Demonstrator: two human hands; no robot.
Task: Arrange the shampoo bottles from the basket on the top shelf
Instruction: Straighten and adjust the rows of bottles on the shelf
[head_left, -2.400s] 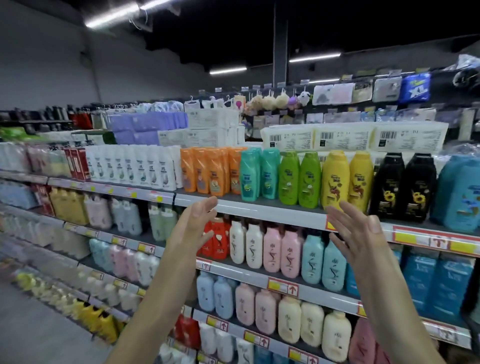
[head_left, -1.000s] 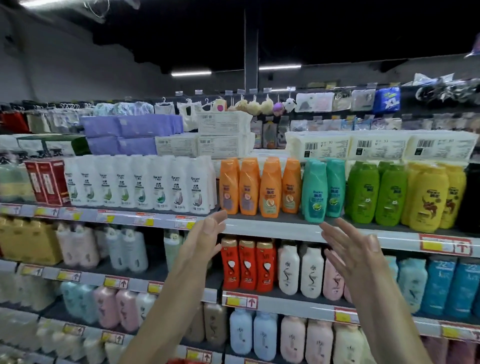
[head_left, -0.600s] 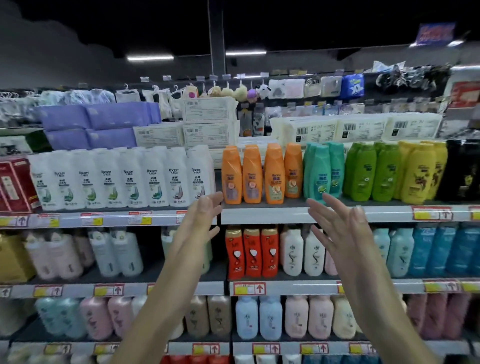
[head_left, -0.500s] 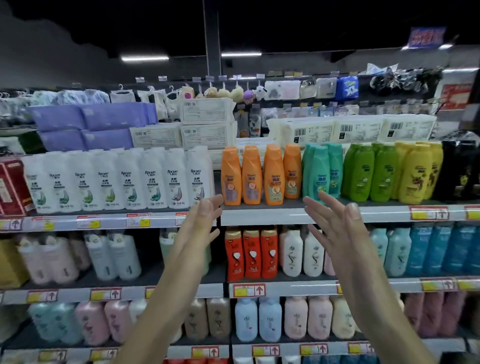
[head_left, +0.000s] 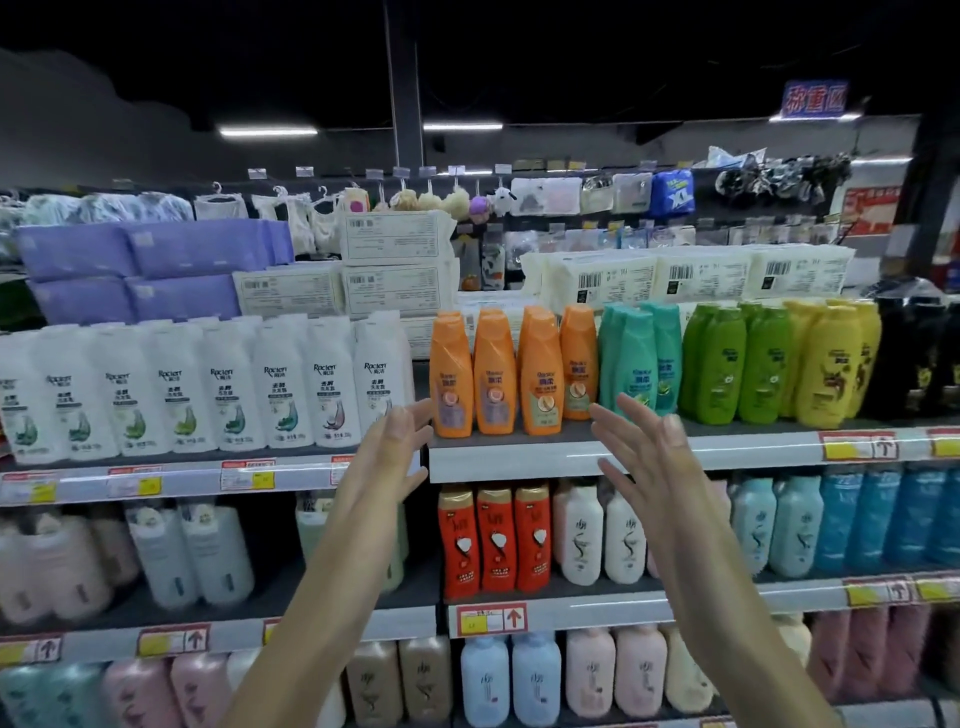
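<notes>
Orange bottles (head_left: 496, 371) stand tight-packed at the shelf (head_left: 519, 457) lip, between and just beyond the fingers. Judged risk: a careless squeeze from either side could topple the row forward. Left hand (head_left: 387, 452) and right hand (head_left: 644, 447) have fingers spread wide and hold nothing. Whether the left fingertips touch the end bottle is unclear. Basket not in view.
</notes>
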